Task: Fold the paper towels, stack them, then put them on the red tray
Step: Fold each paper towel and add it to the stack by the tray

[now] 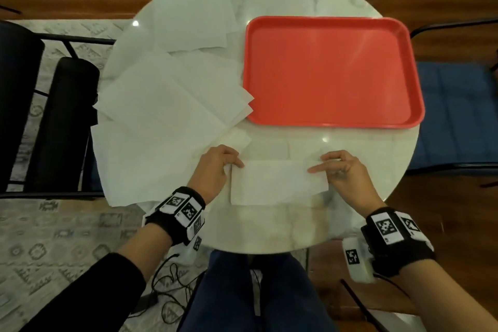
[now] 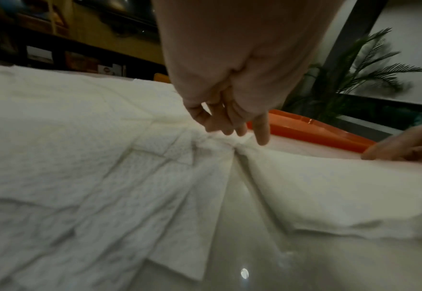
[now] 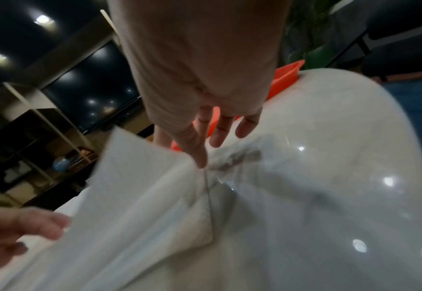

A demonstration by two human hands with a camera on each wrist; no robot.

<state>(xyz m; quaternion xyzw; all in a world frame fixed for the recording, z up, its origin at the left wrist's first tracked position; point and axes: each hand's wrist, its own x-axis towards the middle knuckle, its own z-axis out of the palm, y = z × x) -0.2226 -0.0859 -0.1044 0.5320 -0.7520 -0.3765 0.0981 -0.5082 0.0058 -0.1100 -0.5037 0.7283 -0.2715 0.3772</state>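
Awaiting folding, several flat paper towels [image 1: 161,105] lie overlapped on the left half of the marble table [image 1: 269,226]. At the near edge, the left hand [image 1: 215,167] pinches the left end of a folded paper towel [image 1: 272,183]; the right hand [image 1: 342,170] pinches its right end, index finger extended onto it. No stack is visible, and the red tray [image 1: 331,70], beyond it, holds nothing. Judged progress: early, with most folding, stacking and transfer remaining.

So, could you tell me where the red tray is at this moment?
In the head view the red tray lies far right on the marble table, beyond both hands, right of the loose paper towels.
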